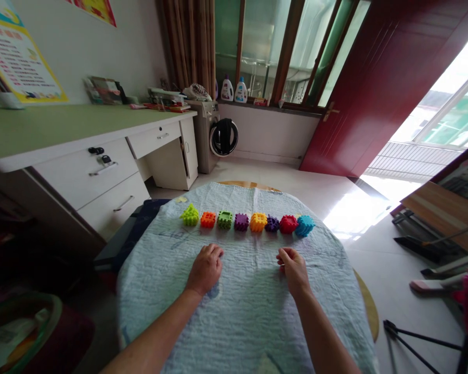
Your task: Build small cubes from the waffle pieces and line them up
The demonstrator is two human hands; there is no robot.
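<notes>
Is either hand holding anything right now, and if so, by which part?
No held thing shows: the left hand and right hand are loosely curled, apart from the colored blocks.

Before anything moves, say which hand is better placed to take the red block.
The right hand, likely: it is nearer the red block, while the left hand lies in front of the orange block.

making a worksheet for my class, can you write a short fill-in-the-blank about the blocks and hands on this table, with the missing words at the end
The row holds ____ blocks. Directly beside the lime block at the left end stands the ____ block. The right end of the row is a ____ block. The red block is nearer the person's ____ hand.

Missing words: eight; orange; blue; right
</notes>
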